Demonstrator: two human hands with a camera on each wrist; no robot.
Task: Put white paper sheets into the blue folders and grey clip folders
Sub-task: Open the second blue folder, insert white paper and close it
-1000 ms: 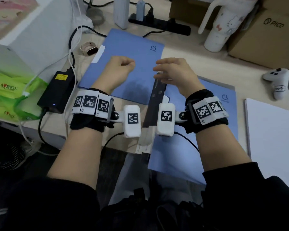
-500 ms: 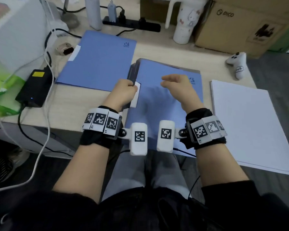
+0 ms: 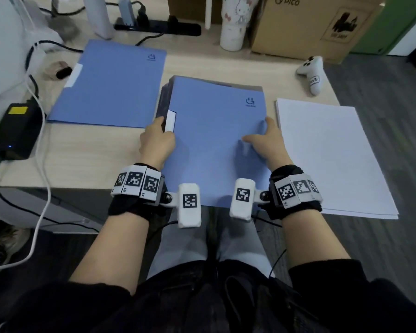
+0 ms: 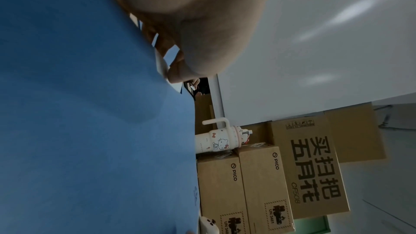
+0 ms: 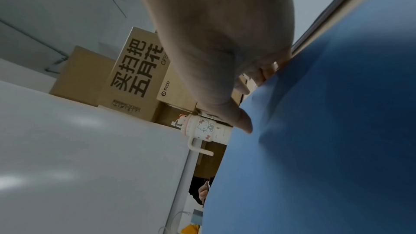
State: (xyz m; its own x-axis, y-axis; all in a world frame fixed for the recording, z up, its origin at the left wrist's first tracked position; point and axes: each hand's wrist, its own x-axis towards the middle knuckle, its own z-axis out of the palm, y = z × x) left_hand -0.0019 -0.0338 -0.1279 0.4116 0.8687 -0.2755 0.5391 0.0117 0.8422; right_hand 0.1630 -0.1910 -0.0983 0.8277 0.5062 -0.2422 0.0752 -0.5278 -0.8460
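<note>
Paper sheets (image 3: 327,155) lie stacked right of closed blue folder (image 3: 216,131), apparently unfiled. Left hand (image 3: 157,138) grips its spine edge; right hand (image 3: 265,140) pinches its right edge. Filing remains.

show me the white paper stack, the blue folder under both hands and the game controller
white paper stack (image 3: 327,155), head view, middle of top sheet
blue folder (image 3: 216,121), head view, bare front cover
game controller (image 3: 313,73), head view, its body
</note>
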